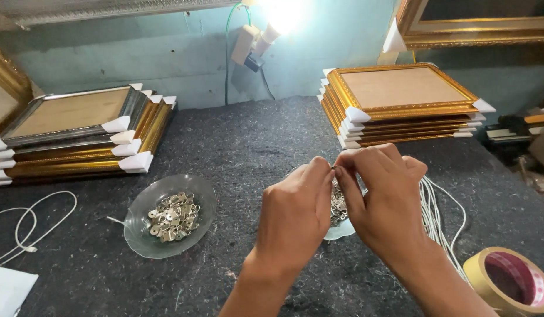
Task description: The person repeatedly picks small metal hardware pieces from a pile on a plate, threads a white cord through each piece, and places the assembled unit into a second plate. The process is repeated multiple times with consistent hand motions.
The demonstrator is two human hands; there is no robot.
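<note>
Head view, left to right: glass dish (170,216) of metal hangers on the bench (254,147), left hand (295,217) and right hand (380,202) pinching fingers narrowly on a tiny hanger (333,170), light, stiff, probably slippery, best gripped by its edges.

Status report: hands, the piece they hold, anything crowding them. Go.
Left hand and right hand pinched together on something tiny, too small to identify. Dish of metal hangers directly beneath. White cords and tape roll beside right hand.
</note>
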